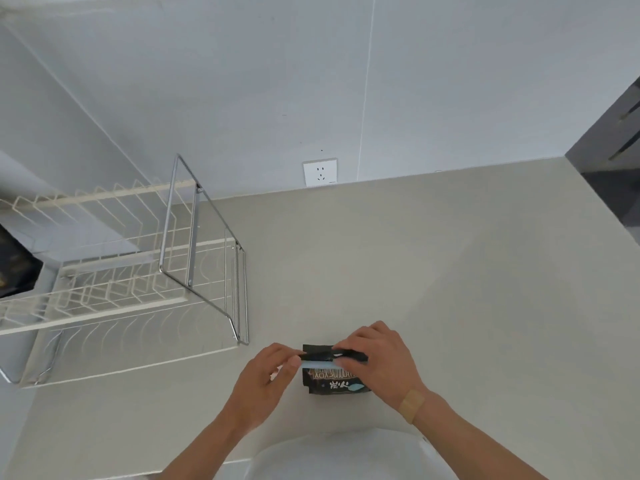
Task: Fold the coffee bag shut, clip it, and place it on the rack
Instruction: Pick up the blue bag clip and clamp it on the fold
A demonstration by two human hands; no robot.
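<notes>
While both hands work at it, the scene reads as follows.
Coffee bag (332, 382): black pouch lying flat on the counter (450, 289), near its front edge, top folded over away from the person.
Clip (320, 364): pale blue bar lying across the bag just under the fold — whether it is fully closed cannot be told.
Left hand (266, 379): fingers pinched on the left end of the fold and clip.
Right hand (381, 362): fingers curled over the fold's right part, pressing it down; a plaster sits on the wrist.
Rack (138, 271): white wire dish rack with a chrome frame, at the counter's left side, well apart from the bag.
Wall socket (320, 172): just above the counter's back edge.
</notes>
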